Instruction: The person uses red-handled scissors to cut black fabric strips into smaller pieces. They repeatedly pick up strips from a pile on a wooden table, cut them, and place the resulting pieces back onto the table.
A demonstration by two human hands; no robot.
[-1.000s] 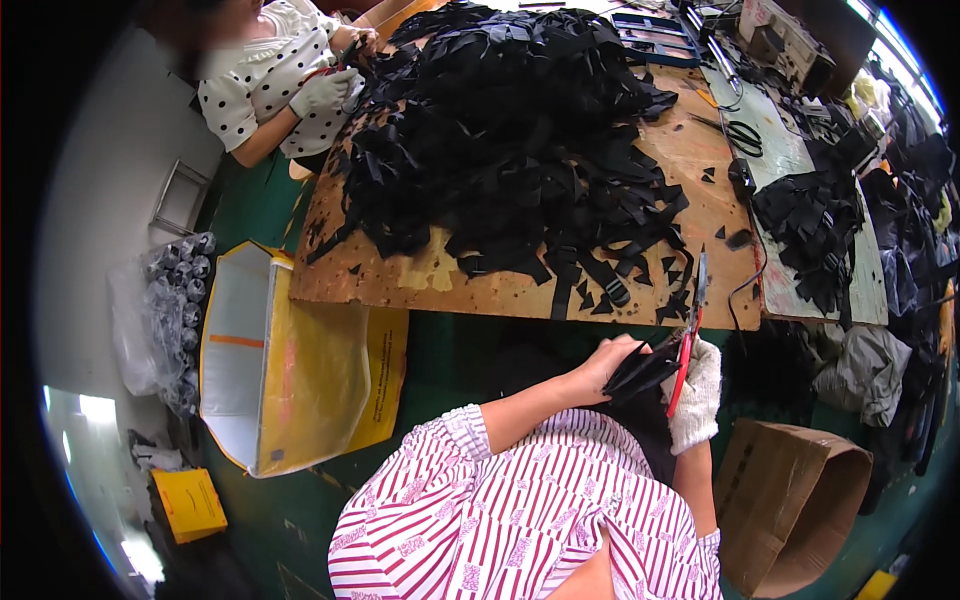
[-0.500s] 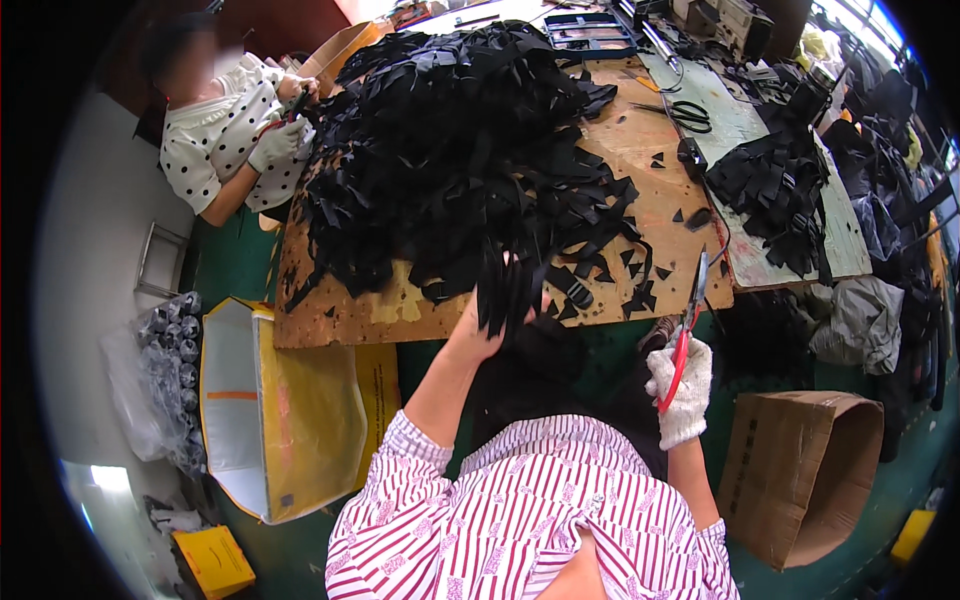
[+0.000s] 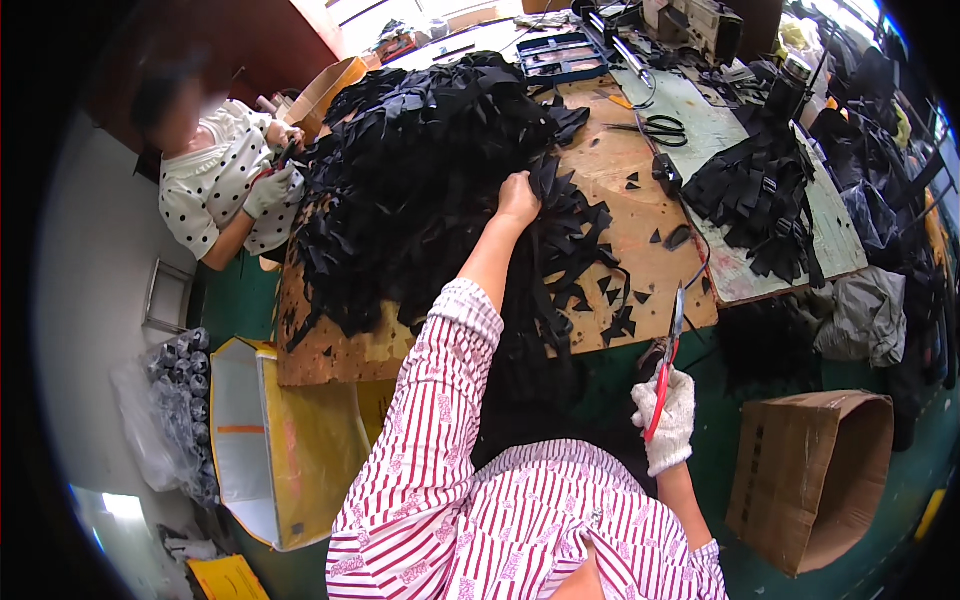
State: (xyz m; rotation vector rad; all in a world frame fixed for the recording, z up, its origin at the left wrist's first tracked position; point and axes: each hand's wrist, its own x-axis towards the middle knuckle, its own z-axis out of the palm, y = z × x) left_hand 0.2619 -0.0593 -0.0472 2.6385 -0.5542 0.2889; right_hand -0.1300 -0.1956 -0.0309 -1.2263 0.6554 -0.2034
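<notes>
A big tangled heap of black fabric strips [image 3: 420, 140] covers much of the plywood table [image 3: 600, 130]. My bare left hand [image 3: 518, 200] reaches into the right side of the heap, its fingers closed on black strips that hang down toward the table's front edge. My right hand [image 3: 662, 422], in a white knitted glove, is low beyond that front edge, shut on red-handled scissors [image 3: 666, 375], blades pointing up. Small black triangular scraps lie on the plywood, and black-handled shears [image 3: 660, 130] lie farther back.
A co-worker [image 3: 215, 180] in polka dots works at the left. A yellow bin [image 3: 290, 460] and wrapped rolls [image 3: 185, 400] stand at lower left, a cardboard box [image 3: 790, 470] at lower right. A pale board [image 3: 840, 250] holds more straps; a blue tray [image 3: 560, 55] lies at the back.
My left hand has moved from near my waist, with strips in it, up and forward onto the heap. My right hand with the scissors has shifted slightly down and left. The view has shifted.
</notes>
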